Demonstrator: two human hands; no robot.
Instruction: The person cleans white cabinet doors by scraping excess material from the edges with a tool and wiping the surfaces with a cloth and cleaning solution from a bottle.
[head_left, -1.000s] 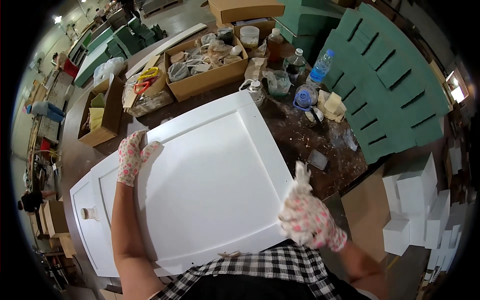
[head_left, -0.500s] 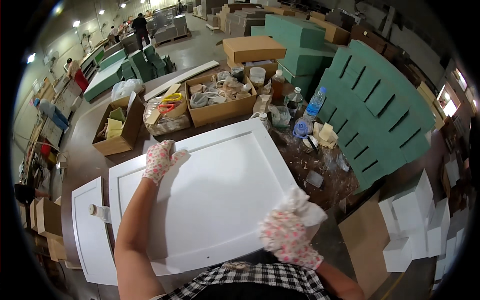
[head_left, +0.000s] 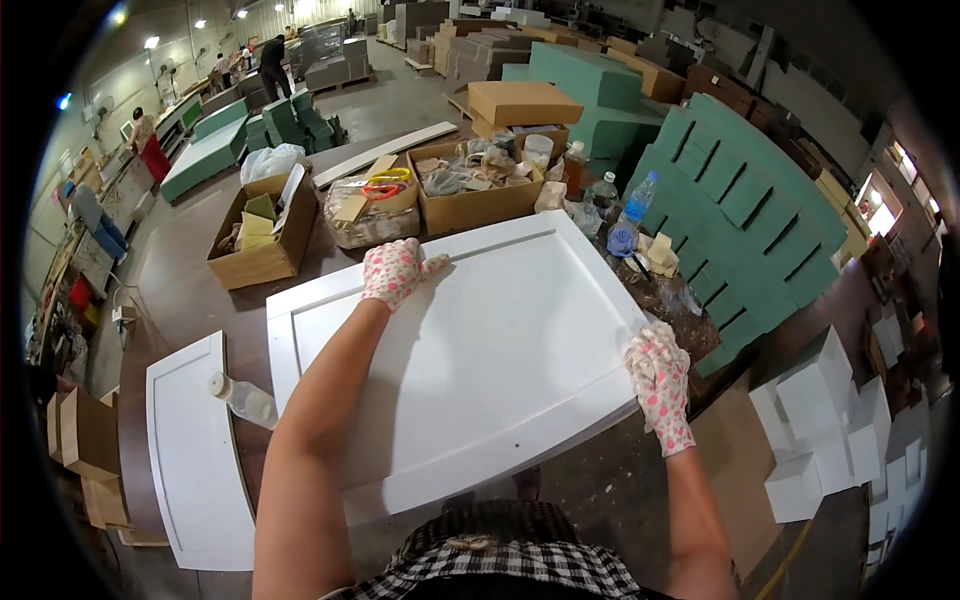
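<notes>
Both hands, left [head_left: 395,272] & right [head_left: 657,380], clamping big white door panel [head_left: 470,350] by far & right edges; keeping it level, w/ steady grip.

two white panel doors [head_left: 470,350], three open cardboard boxes [head_left: 262,240], two gloved hands [head_left: 395,272]
</notes>
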